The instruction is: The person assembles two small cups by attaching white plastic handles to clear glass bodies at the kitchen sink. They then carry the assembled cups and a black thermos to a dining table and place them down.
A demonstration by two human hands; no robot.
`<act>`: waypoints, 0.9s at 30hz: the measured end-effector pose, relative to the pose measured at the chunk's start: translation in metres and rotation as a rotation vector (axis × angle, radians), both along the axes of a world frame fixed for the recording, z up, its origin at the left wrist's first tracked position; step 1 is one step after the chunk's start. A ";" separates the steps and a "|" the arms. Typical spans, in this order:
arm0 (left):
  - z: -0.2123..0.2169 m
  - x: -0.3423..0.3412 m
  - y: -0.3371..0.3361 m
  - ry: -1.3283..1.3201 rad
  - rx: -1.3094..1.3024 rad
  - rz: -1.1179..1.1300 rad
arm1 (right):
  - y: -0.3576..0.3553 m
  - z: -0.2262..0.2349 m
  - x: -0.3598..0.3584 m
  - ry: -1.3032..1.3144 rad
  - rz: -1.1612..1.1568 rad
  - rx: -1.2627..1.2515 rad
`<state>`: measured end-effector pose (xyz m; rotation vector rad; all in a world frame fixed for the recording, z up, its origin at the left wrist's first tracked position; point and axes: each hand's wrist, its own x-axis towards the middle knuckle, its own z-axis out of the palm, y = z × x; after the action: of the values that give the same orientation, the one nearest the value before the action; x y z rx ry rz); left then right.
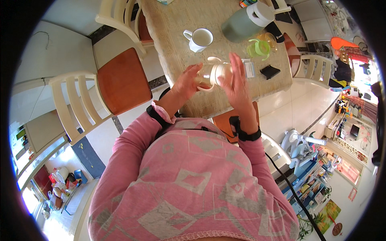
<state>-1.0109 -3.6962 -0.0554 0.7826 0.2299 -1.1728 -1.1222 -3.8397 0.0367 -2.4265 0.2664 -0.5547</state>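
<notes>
Over the table's near part I hold a baby bottle [206,74] on its side, with a clear amber-tinted body, cream handles and a cream cap [219,74] pointing right. My left hand [186,82] is closed round the body's left end. At the cap end is my right hand [238,82], its fingers stretched out and its thumb against the cap. Just beyond the bottle stands a white mug [201,37] with a dark rim. To the right of the mug, a green cup with handles [259,49] sits by a large grey-green jug [245,24] with a white lid.
A black flat object [269,72] and a white card [249,68] lie right of my hands on the patterned tablecloth [177,48]. A chair with an orange-brown seat [124,81] stands at the left; another chair [315,69] is at the right. A black cable [295,193] runs beside my right arm.
</notes>
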 end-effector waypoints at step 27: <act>0.012 0.007 0.019 0.198 0.094 -0.233 | 0.009 -0.005 0.007 -0.018 0.030 -0.047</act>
<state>-1.0035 -3.6776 -0.0430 0.7911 0.3677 -1.4703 -1.1156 -3.8309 0.0316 -2.4651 0.2116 -0.5758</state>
